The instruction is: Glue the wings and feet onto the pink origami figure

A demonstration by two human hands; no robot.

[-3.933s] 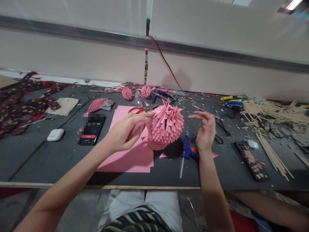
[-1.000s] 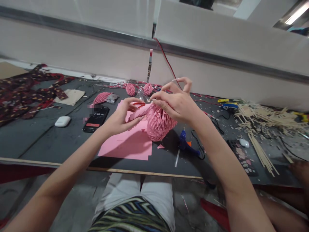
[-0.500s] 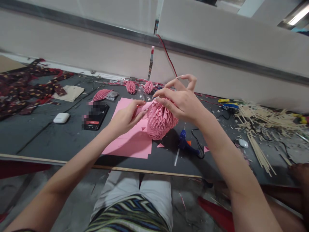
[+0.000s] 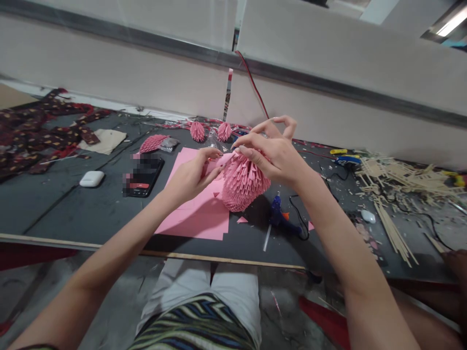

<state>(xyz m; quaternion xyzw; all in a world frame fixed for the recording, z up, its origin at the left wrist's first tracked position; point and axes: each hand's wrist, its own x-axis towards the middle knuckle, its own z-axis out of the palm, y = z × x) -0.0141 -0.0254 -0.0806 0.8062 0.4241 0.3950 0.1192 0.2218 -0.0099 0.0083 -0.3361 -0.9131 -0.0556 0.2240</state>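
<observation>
A large pink folded-paper piece [image 4: 245, 187] with pointed tips stands near the middle of the dark table. At its upper left, my left hand [image 4: 195, 174] grips a pink paper strip [image 4: 223, 160] between thumb and fingers. My right hand [image 4: 272, 148] pinches at the strip's right end, over the top of the folded piece, its other fingers raised. Pink sheets [image 4: 197, 214] lie beneath my left hand. Small pink triangles [image 4: 242, 220] are beside the folded piece. What exactly my right fingertips pinch is too small to tell.
A blue glue gun [image 4: 279, 214] lies right of centre. On the left are a phone [image 4: 146, 177], a white case [image 4: 92, 179] and patterned cloth [image 4: 40, 126]. Two small pink pieces [image 4: 197, 131] sit behind. Wooden sticks [image 4: 396, 233] and another person's hand [image 4: 458, 262] are at right.
My right fingertips have shifted very slightly right along the strip. The other person's hand at the right edge has moved a little. Both of my hands keep their grip.
</observation>
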